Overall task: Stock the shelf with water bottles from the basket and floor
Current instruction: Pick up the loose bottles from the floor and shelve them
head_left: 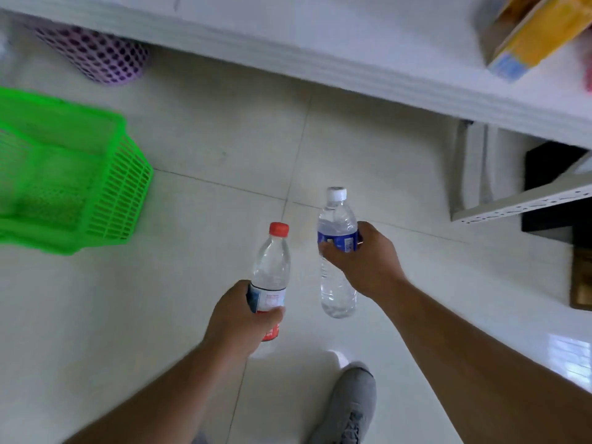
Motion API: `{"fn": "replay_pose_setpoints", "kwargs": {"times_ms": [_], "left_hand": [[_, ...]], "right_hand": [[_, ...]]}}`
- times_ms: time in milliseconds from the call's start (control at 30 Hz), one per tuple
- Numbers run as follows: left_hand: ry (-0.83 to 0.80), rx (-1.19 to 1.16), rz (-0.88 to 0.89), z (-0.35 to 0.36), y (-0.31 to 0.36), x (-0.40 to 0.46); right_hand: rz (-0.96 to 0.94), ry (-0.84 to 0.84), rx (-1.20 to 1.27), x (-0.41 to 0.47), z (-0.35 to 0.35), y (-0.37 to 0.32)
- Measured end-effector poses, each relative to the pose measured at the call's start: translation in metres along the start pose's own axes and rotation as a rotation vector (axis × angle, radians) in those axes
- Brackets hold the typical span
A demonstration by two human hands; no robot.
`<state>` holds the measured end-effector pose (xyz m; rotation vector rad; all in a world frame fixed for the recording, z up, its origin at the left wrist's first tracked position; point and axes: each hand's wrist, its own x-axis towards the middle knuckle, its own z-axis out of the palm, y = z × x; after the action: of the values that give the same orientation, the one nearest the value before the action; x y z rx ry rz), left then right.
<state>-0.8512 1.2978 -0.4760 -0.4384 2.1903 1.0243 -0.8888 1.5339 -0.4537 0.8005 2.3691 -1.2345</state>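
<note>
My left hand (242, 318) grips a clear water bottle with a red cap and red-white label (271, 270), held upright above the floor. My right hand (365, 261) grips a second clear bottle with a white cap and blue label (336, 219) around its middle. Both bottles hang over the white tiled floor, side by side and apart. A green plastic basket (118, 200) stands on the floor at the left; no bottle shows inside it. The white shelf (320, 49) runs across the top and right of the view.
A purple perforated bin (96, 56) sits under the shelf at the upper left. A yellow box (531, 36) lies on the shelf at the upper right. A grey perforated shelf bracket (519, 200) and dark objects stand at the right. My grey shoe (349, 408) is below.
</note>
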Motion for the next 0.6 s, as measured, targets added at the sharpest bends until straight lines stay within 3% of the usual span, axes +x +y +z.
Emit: {"fn": "replay_pose_setpoints", "kwargs": {"times_ms": [333,600], "left_hand": [[0.169,-0.241,0.255,-0.258,0.168,-0.239],[0.303,-0.33,0.476,-0.439,0.225,-0.385]], "right_hand": [[-0.367,0.039,0.103,-0.209,-0.162,-0.333],[-0.715,0.097,0.126,-0.369,-0.209,-0.541]]}}
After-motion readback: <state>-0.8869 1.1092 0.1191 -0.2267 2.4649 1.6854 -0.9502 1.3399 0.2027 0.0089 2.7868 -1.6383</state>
